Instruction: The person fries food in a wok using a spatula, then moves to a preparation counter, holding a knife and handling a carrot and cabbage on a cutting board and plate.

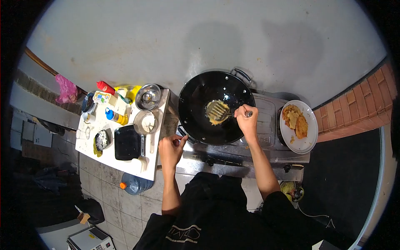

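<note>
My right hand [246,121] is wrapped round the handle of a slotted spatula [218,111]. The spatula's head lies over a yellowish, browned piece of frying food [214,121] inside a large black wok [196,96]. My left hand [171,151] is closed, with thumb and fingertips drawn together at the wok's near-left handle [182,131]. Whether anything is between those fingers, I cannot make out. To the right of the wok, a white oval plate [310,121] carries fried golden-brown pieces [295,121].
On the left, a white table [121,165] holds a black tray [127,141], steel bowls [148,96], a pot of pale batter [148,123], a black bowl of white stuff [102,139] and sauce bottles [106,87]. Below stands a blue water jug [136,184]. A brick ledge [354,104] is at right.
</note>
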{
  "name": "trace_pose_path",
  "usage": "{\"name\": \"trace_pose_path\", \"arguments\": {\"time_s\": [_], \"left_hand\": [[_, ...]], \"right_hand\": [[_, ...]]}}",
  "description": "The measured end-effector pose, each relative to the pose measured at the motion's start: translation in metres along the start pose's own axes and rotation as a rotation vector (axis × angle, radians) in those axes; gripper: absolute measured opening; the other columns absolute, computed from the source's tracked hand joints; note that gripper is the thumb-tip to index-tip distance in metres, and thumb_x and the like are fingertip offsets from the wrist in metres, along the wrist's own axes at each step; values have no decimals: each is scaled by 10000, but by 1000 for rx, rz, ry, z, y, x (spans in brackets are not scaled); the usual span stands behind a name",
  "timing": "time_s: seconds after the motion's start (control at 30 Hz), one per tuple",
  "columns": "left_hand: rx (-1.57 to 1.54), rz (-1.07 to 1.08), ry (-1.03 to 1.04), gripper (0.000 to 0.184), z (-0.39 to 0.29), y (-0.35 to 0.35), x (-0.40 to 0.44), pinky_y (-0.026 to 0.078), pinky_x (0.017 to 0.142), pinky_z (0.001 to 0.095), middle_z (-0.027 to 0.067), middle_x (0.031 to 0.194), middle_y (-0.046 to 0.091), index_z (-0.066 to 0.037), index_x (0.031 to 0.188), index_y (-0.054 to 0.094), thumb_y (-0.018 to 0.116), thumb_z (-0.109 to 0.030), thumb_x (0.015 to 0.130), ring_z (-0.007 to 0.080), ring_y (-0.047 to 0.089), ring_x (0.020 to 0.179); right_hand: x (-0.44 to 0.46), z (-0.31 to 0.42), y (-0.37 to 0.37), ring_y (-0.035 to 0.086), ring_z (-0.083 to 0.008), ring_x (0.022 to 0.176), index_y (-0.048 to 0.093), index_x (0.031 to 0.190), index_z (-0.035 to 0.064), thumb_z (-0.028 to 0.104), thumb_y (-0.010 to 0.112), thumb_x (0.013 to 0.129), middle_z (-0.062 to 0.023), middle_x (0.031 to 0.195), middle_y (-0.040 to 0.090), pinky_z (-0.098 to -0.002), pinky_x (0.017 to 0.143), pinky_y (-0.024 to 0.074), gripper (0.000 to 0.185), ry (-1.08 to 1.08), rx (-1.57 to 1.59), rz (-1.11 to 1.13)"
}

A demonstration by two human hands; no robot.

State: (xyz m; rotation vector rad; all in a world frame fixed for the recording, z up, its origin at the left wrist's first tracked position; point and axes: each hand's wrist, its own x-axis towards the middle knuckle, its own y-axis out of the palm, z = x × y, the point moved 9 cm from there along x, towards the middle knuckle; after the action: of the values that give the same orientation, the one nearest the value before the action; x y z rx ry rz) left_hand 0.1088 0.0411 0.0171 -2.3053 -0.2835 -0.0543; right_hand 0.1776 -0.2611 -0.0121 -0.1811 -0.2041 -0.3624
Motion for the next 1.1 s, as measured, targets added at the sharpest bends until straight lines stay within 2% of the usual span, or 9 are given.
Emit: {"name": "trace_pose_path", "arguments": {"time_s": [0.37,0.43,0.63,0.73,1.0,1.1], "left_hand": [[4,15,-11,287,-2,0,1,362,456,344,112,477,481,35,714,679,765,-236,757,198,436,415],[-14,-5,40,289,-3,1,0,366,461,347,114,482,486,34,715,679,760,-240,762,203,436,417],[-28,-24,3,295,-1,0,-2,383,474,353,124,498,508,25,732,684,757,-260,763,219,482,433],[3,-11,1,285,-1,0,-2,389,478,353,122,499,513,18,736,689,757,-257,761,227,498,441],[3,8,-38,278,3,1,1,396,482,351,109,499,520,6,732,699,759,-265,755,226,500,441],[-13,2,-33,282,6,1,1,394,479,350,105,496,519,5,729,700,761,-268,753,226,499,437]], "right_hand": [[1,-6,0,480,-96,473,395,530,-25,-32,476,755,-44,467,418,-287,440,357,239,8,22,-30],[2,-7,0,511,-109,477,423,529,-32,-12,481,766,-58,470,468,-290,455,379,244,21,-135,-13],[0,-4,-2,561,-123,516,541,570,-42,12,474,783,-104,542,599,-295,507,420,229,141,-45,-38],[0,2,-8,565,-123,531,553,589,-48,9,465,791,-100,557,606,-289,519,429,228,60,21,-53],[-7,2,-11,566,-123,535,496,570,-46,-14,460,794,-96,549,585,-275,502,413,229,88,18,25],[-9,3,-8,559,-120,520,436,547,-38,-34,450,791,-89,518,547,-280,481,398,245,32,-23,37]]}}
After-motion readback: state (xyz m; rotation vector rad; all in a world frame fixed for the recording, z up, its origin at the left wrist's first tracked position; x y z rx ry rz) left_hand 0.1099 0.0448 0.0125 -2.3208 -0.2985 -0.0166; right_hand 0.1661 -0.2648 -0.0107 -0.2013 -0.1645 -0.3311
